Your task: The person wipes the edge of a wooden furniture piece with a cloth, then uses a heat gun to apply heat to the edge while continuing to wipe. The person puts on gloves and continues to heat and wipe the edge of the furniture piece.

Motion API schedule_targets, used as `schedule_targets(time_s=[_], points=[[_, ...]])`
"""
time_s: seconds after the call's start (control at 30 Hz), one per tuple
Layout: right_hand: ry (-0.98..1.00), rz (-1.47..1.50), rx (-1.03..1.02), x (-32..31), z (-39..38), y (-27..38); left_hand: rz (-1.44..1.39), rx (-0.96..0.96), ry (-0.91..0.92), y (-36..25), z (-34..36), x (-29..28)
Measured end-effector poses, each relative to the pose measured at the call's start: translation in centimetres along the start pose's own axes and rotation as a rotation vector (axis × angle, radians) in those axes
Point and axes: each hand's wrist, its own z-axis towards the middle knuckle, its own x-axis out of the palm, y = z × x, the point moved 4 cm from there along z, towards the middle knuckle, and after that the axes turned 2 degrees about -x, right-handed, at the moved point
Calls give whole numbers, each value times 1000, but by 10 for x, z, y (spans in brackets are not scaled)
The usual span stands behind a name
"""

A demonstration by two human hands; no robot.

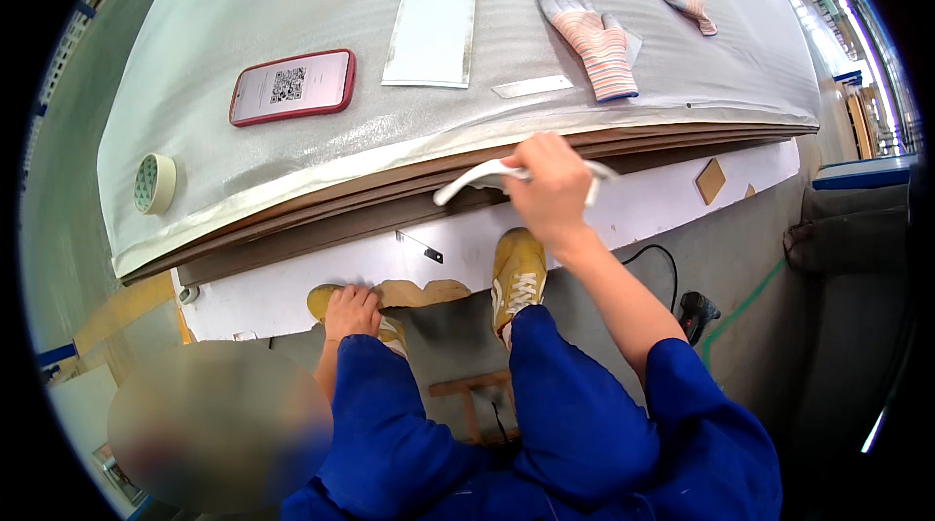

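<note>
My right hand (550, 188) is closed round a white curved strip (475, 177), held in front of the edge of a stack of brown sheets (380, 198). The strip sticks out on both sides of my fist; its right end is blurred, and I cannot make out its material. Low on the left, my left hand (353, 312) rests at my blue trouser knee, over a yellow shoe (323, 301). Its fingers are loosely bent and nothing shows in them. A pale wrapping sheet (292, 5) covers the top of the stack.
On the cover lie a red-cased phone (331, 83), a tape roll (154, 184), a white panel (430, 24), a small strip (532, 87) and two striped gloves (596, 39) (682, 0). A corded tool (696, 312) lies on the floor at right. A blurred round shape (219, 424) fills the lower left.
</note>
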Motion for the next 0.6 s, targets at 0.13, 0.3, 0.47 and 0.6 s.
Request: schedule_targets(time_s=[0.13, 0.3, 0.47, 0.6], points=[[-30, -76, 34, -16, -4, -17, -20, 37, -89, -2, 8, 0], [-46, -151, 90, -47, -13, -61, -20, 22, -95, -3, 7, 3], [-1, -1, 66, -9, -3, -11, -17, 22, -82, -1, 3, -2], [-57, -85, 151, -26, -13, -35, -26, 25, -108, 1, 5, 2]])
